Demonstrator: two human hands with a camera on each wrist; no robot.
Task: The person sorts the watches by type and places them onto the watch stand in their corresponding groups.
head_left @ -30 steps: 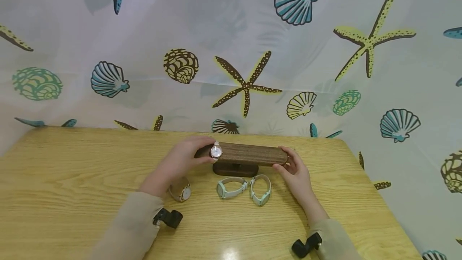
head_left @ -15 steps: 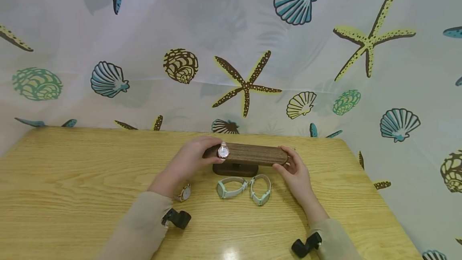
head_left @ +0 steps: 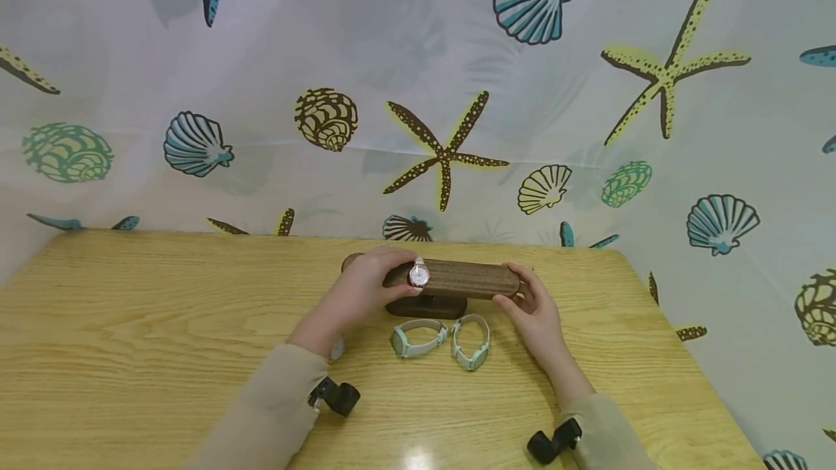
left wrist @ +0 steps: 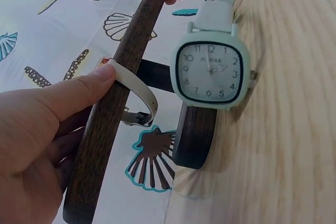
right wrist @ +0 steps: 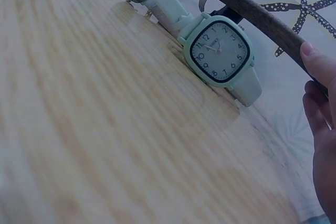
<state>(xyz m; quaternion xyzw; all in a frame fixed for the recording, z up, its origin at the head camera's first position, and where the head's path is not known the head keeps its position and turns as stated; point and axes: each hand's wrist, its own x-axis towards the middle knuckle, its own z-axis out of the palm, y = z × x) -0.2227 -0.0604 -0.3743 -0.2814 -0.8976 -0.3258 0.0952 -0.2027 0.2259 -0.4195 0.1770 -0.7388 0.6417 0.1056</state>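
Observation:
A dark brown wooden watch stand (head_left: 473,279) has its long bar lying crosswise above a flat base (head_left: 431,307). A watch with a rose-gold case and pale strap (head_left: 419,275) is looped around the bar, left of its middle. My left hand (head_left: 366,292) pinches this watch between thumb and fingers; in the left wrist view its pale strap (left wrist: 137,88) hangs below the bar, buckle underneath. With thumb and fingers, my right hand (head_left: 538,319) grips the bar's right end, its thumb on the bar's edge in the right wrist view.
Two mint-green watches, one on the left (head_left: 418,339) and one on the right (head_left: 471,343), lie on the wooden table (head_left: 163,354) before the stand. Another watch (head_left: 337,348) is mostly hidden by my left forearm. Behind the table hangs a shell-patterned cloth (head_left: 261,56).
My left hand has slid the rose-gold watch rightward along the bar, uncovering the bar's left end. The left forearm now covers more of the loose watch. My right hand stays put.

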